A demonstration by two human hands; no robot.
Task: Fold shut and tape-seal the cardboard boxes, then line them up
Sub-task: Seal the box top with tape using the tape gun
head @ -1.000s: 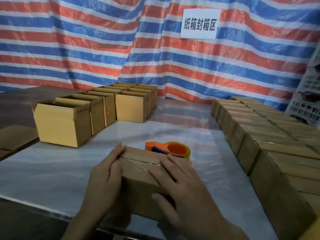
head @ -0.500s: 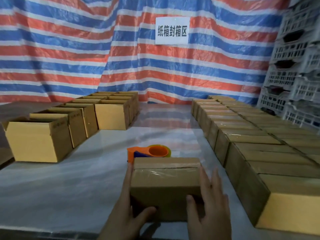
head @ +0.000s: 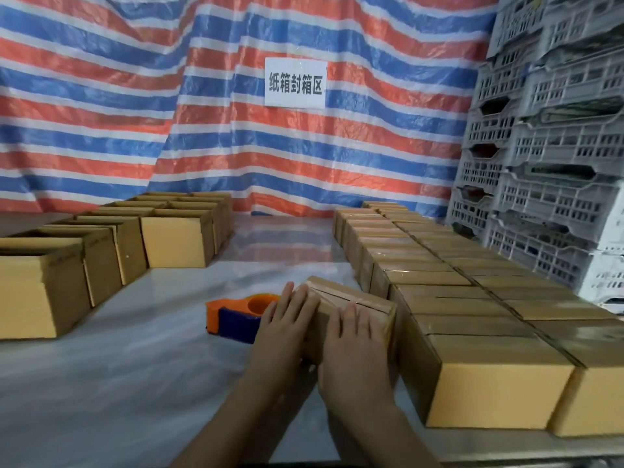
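Taped box (head: 358,300): flaps folded shut, clear tape along the top seam; it stands on the surface (head: 135,373) at a skewed angle, its right end just beside the nearest of the sealed boxes (head: 449,298); contact between the two cannot be confirmed.

Left hand (head: 287,329): fingers straight and together, laid flat against the left end of the taped box, fingertips reaching its top edge; nothing is gripped.

Right hand (head: 354,352): fingers straight, palm flat on the near face, fingertips over the top edge beside the seam; nothing is gripped.

Tape dispenser (head: 236,315): orange and blue; it lies on the surface just left of the taped box, partly hidden behind the left hand.

Sealed boxes: two rows running from the near right edge to the back of the surface, side against side.

Open boxes (head: 101,248): flaps up, lined along the left side.

Background: a red, blue and white striped tarpaulin (head: 169,113) carrying a white sign (head: 295,82); grey plastic crates (head: 547,163) stacked at right.
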